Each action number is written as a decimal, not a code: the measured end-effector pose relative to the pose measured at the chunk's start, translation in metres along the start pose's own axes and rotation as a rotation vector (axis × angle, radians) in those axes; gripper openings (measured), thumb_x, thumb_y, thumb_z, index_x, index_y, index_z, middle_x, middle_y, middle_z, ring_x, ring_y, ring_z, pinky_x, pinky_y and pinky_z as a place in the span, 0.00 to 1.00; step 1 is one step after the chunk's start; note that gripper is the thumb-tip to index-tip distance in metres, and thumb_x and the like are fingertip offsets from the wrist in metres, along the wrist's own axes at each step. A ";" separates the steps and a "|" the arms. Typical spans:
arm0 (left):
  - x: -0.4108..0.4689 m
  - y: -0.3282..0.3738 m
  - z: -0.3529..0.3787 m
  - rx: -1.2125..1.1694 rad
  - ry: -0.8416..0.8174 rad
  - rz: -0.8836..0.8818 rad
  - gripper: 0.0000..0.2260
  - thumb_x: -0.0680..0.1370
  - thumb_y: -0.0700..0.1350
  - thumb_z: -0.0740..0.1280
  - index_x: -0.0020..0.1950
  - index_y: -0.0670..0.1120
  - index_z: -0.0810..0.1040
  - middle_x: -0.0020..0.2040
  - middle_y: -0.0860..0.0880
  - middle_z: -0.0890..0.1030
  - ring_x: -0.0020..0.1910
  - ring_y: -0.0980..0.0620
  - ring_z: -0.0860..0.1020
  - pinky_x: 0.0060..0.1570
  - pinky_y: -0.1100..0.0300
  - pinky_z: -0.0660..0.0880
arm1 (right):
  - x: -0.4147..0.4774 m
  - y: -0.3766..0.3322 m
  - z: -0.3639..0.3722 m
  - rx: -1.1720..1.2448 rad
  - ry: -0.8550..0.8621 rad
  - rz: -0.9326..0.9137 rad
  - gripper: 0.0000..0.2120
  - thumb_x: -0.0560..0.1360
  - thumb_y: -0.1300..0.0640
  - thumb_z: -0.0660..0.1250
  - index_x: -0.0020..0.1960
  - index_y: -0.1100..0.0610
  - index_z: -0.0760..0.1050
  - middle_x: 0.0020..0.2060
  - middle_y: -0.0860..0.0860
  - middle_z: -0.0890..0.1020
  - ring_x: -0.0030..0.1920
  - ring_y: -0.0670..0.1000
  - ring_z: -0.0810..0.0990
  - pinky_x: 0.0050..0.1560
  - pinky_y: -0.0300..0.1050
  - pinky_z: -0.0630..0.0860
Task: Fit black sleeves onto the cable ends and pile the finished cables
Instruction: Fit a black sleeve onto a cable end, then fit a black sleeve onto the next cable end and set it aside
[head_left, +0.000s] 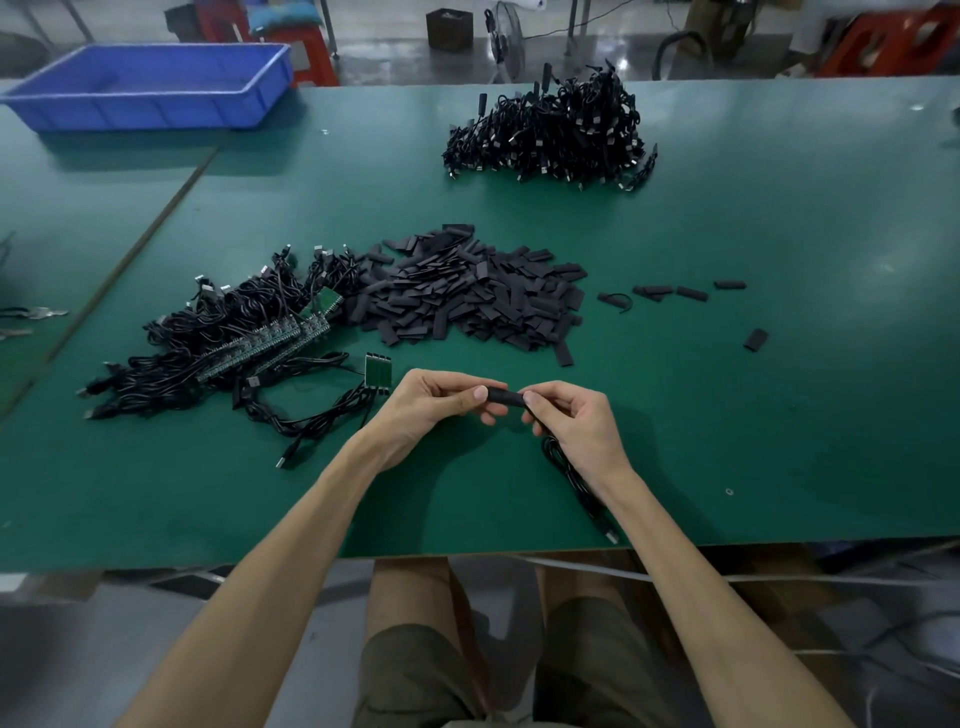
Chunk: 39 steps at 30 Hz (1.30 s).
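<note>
Shorts (415, 670) and two bare forearms fill the near edge of the view, below the table rim.

1. Hands. The left hand (431, 410) pinches one end of a black sleeve (505, 397) between thumb and curled fingers. The right hand (576, 421) pinches the other end in the same way. The sleeve lies level between the two thumbs, just above the table. A black cable (576, 483) runs out from under the right hand's fingers and along the right wrist towards the table edge, ending in a plug (612, 537). Whether the cable end is fully inside the sleeve cannot be told.

2. Surrounding items.
- Beyond both hands: a heap of loose sleeves (467, 296).
- Beyond and outboard of the left hand: a tangle of unsleeved cables (223, 338) with bare green boards at their ends. A small group of boards (376, 370) lies just beside the left knuckles.
- Beyond the right hand: a few stray sleeves (675, 292) (one more (756, 339) lies apart, further outboard).
- Well beyond the sleeve heap: the finished pile (550, 135) of sleeved cables.
- Far beyond the left hand, at the table corner: a blue bin (150, 85).

Nothing lies between the hands and the sleeve heap.

3. Surface and room. The work surface is a green table (779, 415) with a seam on the left-hand side. Behind it are a grey floor, red stools (306, 52) and a floor fan (506, 47).
</note>
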<state>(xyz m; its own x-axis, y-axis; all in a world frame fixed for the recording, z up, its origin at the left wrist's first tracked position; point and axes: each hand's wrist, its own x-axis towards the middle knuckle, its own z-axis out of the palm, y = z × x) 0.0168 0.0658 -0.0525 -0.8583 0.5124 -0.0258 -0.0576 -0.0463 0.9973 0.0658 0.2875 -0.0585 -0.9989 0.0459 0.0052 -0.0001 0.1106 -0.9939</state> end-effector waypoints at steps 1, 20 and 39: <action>0.000 0.000 0.000 0.004 0.004 -0.002 0.12 0.79 0.45 0.72 0.61 0.43 0.84 0.51 0.38 0.86 0.47 0.47 0.85 0.57 0.61 0.76 | 0.000 0.000 0.000 -0.004 0.003 0.001 0.05 0.81 0.61 0.70 0.50 0.57 0.85 0.35 0.51 0.85 0.33 0.48 0.80 0.40 0.40 0.78; -0.023 0.047 -0.057 0.918 0.645 -0.244 0.11 0.80 0.49 0.71 0.58 0.44 0.81 0.53 0.46 0.82 0.53 0.47 0.80 0.61 0.46 0.76 | 0.027 -0.018 -0.139 -0.357 0.509 0.097 0.07 0.82 0.60 0.67 0.54 0.61 0.83 0.40 0.51 0.86 0.38 0.48 0.82 0.42 0.40 0.76; -0.007 0.071 0.046 0.334 0.362 -0.084 0.03 0.76 0.45 0.76 0.49 0.50 0.86 0.43 0.45 0.87 0.42 0.52 0.83 0.46 0.57 0.80 | -0.006 -0.052 -0.037 -0.274 -0.060 -0.058 0.11 0.79 0.54 0.73 0.60 0.53 0.82 0.53 0.46 0.86 0.53 0.46 0.85 0.57 0.47 0.82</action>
<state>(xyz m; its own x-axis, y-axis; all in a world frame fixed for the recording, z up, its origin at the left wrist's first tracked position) 0.0422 0.0989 0.0215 -0.9830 0.1693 -0.0707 -0.0189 0.2896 0.9569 0.0736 0.3177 -0.0025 -0.9986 -0.0259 0.0470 -0.0533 0.3759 -0.9251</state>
